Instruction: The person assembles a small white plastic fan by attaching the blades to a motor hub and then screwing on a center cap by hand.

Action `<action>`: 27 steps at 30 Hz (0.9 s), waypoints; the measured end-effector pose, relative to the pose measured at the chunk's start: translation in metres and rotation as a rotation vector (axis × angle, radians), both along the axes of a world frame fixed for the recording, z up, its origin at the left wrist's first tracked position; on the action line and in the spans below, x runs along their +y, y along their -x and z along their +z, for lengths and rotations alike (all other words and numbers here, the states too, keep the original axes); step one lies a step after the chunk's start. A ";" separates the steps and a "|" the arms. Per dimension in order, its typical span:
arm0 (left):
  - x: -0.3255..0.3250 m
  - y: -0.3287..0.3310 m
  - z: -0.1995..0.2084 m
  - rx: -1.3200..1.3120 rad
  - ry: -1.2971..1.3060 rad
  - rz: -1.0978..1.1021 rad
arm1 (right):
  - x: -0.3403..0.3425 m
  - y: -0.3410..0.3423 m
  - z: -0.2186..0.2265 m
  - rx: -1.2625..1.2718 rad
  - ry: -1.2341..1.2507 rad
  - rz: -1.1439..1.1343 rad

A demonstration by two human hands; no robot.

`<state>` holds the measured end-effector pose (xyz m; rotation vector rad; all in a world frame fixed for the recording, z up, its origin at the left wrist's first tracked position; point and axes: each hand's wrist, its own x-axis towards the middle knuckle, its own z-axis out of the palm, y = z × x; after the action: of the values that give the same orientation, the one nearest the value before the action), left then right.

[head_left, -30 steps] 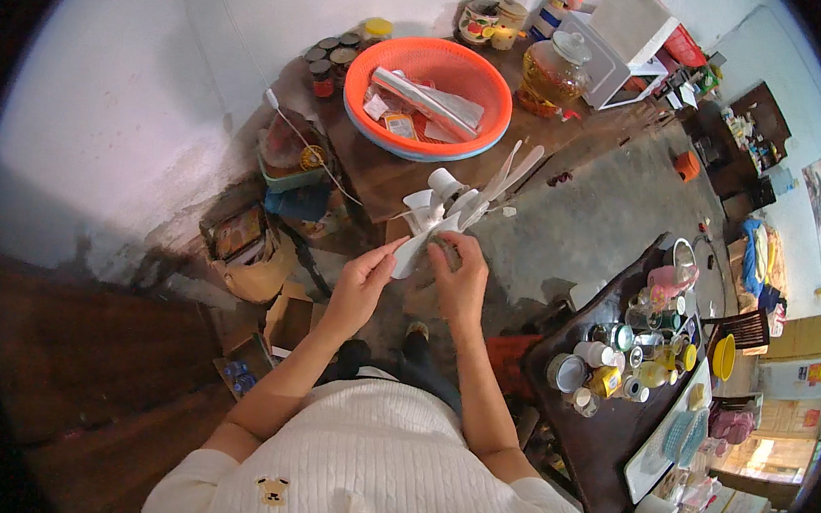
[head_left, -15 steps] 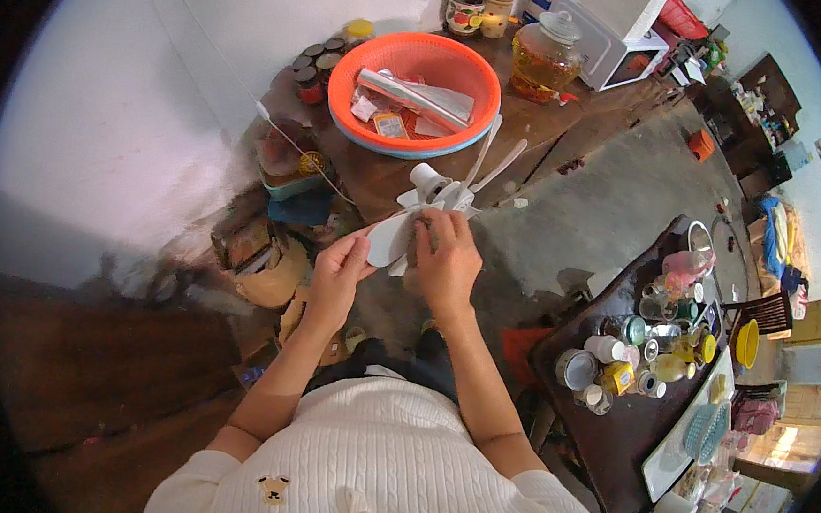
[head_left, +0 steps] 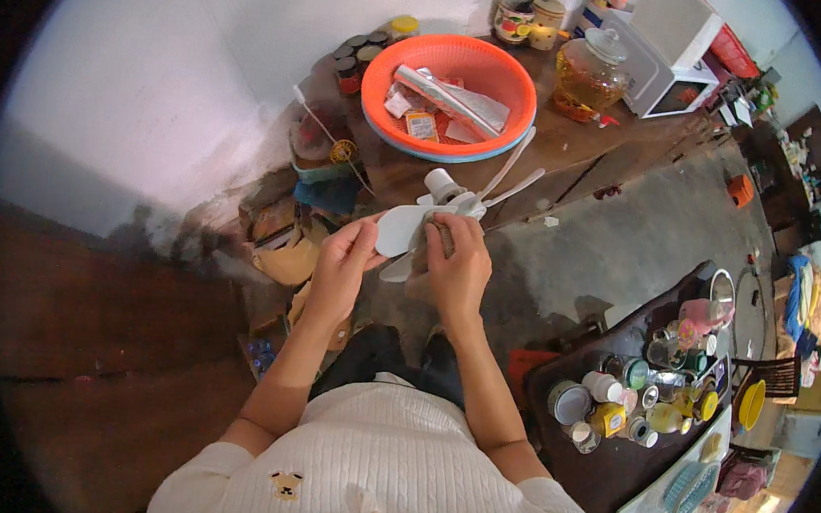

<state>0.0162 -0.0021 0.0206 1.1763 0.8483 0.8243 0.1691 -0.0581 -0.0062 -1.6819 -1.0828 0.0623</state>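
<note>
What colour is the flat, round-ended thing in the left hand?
White. The flat, round-ended thing shows best in the head view.

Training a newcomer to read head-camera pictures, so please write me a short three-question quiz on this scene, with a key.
1. True or false: the left hand holds the edge of a broad white blade.

2. What colour is the basket with the silvery roll in it?
A) Green
B) Orange
C) Black

3. What stands between that basket and the white microwave?

Key:
1. True
2. B
3. A lidded glass jar of amber liquid
</note>
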 end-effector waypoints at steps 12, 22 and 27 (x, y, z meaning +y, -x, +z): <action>0.011 0.000 0.015 0.004 -0.014 -0.101 | 0.000 0.019 0.019 -0.061 -0.015 -0.018; 0.017 0.000 0.005 0.029 -0.129 -0.237 | 0.000 -0.008 -0.019 0.049 0.101 -0.171; 0.023 0.000 0.004 -0.013 -0.144 -0.249 | -0.001 0.025 0.023 0.117 -0.009 -0.090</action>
<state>0.0161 0.0204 0.0250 1.3709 0.6237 0.6956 0.1438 -0.0587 0.0165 -1.6954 -0.9181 0.0969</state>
